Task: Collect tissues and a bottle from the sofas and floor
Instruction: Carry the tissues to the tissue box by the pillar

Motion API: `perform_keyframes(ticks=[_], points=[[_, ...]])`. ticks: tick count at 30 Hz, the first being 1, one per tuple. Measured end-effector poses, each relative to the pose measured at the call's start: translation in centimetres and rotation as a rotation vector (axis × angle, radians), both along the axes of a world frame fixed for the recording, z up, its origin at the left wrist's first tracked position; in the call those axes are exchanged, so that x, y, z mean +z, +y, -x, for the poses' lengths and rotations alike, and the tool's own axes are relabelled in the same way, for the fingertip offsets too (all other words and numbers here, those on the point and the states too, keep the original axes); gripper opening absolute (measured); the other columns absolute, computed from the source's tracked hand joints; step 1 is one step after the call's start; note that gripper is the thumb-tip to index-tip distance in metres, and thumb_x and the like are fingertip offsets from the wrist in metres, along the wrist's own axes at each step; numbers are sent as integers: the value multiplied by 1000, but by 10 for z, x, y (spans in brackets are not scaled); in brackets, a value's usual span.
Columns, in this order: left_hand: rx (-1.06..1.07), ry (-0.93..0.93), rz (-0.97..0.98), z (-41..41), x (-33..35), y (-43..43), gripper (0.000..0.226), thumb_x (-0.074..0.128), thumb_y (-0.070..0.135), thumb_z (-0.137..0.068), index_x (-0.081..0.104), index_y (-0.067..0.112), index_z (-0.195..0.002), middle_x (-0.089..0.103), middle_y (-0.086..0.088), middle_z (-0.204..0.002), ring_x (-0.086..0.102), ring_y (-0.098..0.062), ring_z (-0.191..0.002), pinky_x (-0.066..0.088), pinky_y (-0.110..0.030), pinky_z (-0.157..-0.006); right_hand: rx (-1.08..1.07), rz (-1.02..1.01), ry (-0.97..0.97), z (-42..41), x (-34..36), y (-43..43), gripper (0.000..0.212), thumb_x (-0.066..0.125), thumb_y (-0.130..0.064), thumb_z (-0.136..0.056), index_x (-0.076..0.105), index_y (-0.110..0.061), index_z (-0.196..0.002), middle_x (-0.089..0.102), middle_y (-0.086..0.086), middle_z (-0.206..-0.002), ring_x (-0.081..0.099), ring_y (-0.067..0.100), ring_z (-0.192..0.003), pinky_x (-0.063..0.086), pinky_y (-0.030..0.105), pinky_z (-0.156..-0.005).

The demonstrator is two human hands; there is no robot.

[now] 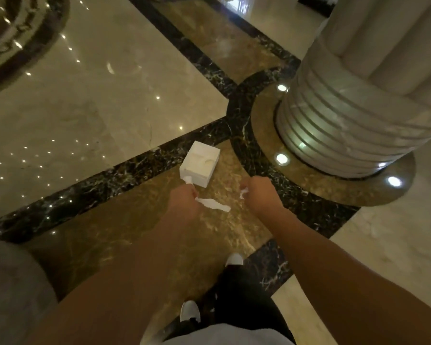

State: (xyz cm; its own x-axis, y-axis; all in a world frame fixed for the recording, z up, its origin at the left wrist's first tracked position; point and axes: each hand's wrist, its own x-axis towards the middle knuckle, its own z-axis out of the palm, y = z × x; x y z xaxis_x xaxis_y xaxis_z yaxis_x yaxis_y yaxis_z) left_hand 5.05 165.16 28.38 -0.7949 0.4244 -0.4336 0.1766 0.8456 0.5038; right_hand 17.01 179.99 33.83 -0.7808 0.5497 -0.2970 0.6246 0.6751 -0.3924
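I look straight down at a polished marble floor. My left hand [183, 199] is closed around white tissue; one strip [213, 204] trails out to the right, another end pokes out near the box. My right hand [259, 192] is closed on a small crumpled tissue [243, 191] that shows at its left side. Just beyond the left hand, a white square tissue box [201, 163] lies on the floor. No bottle and no sofa show in view.
A thick ribbed marble column [353, 115] rises at the right, ringed by floor lights [281, 159]. Dark marble bands [125, 175] cross the floor. My white shoes [190, 311] and dark trousers stand below.
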Motion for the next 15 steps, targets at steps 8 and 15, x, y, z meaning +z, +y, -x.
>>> perform_keyframes(ticks=[8,15], points=[[-12,-25,81,124,-56,136,25,66,16,-85,59,14,-109,60,-7,-112,56,-18,-100,45,-27,-87,-61,61,30,135,-59,137,18,59,-3,-88,70,-7,-102,66,13,-106,62,24,-95,47,26,-83],[102,-96,61,202,-82,225,16,70,20,-74,58,18,-85,56,-1,-85,54,-17,-78,42,-28,-66,50,96,-55,256,-99,218,20,58,-3,-87,70,-13,-101,66,10,-105,62,22,-91,55,34,-83]])
